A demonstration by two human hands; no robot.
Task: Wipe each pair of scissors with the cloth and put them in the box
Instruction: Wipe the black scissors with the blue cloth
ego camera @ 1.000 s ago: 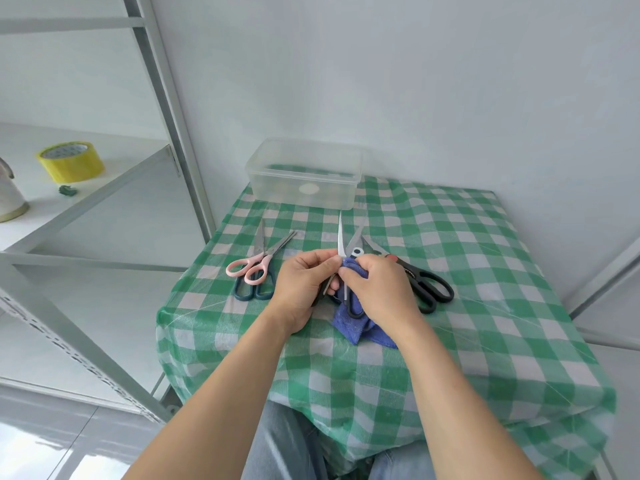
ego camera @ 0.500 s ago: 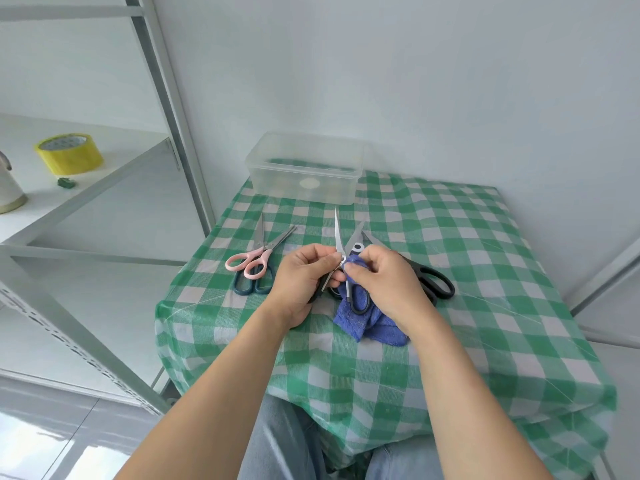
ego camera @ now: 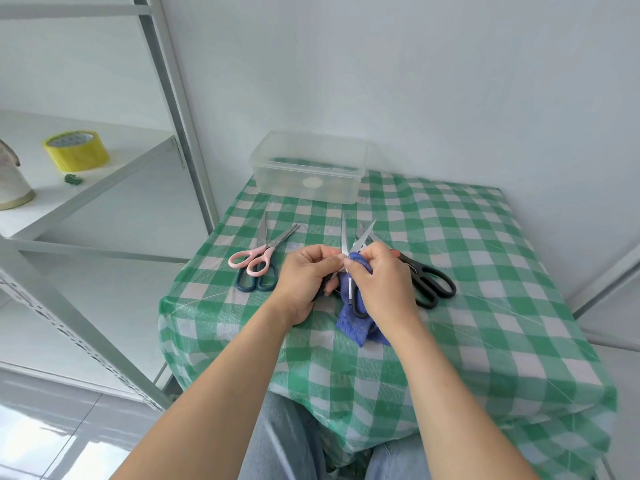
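My left hand [ego camera: 306, 275] grips a pair of black-handled scissors [ego camera: 344, 239], its blades spread open and pointing away from me. My right hand [ego camera: 382, 278] pinches the blue cloth [ego camera: 356, 323] against one blade near the pivot; the rest of the cloth hangs down onto the checked table [ego camera: 485, 306]. Pink-handled scissors [ego camera: 258, 258] lie over dark teal-handled scissors [ego camera: 256, 284] to the left. Large black-handled scissors [ego camera: 427, 280] lie to the right, partly hidden by my right hand. The clear plastic box [ego camera: 308, 168] stands open at the table's far edge.
A white metal shelf [ego camera: 104, 174] stands to the left, carrying a yellow tape roll [ego camera: 76, 150], a small green object [ego camera: 72, 179] and a pale jug [ego camera: 12, 178]. A white wall rises right behind the box. My knees show under the table's near edge.
The hands have stayed in place over the table's middle. The right hand's cloth has shifted slightly along the blade.
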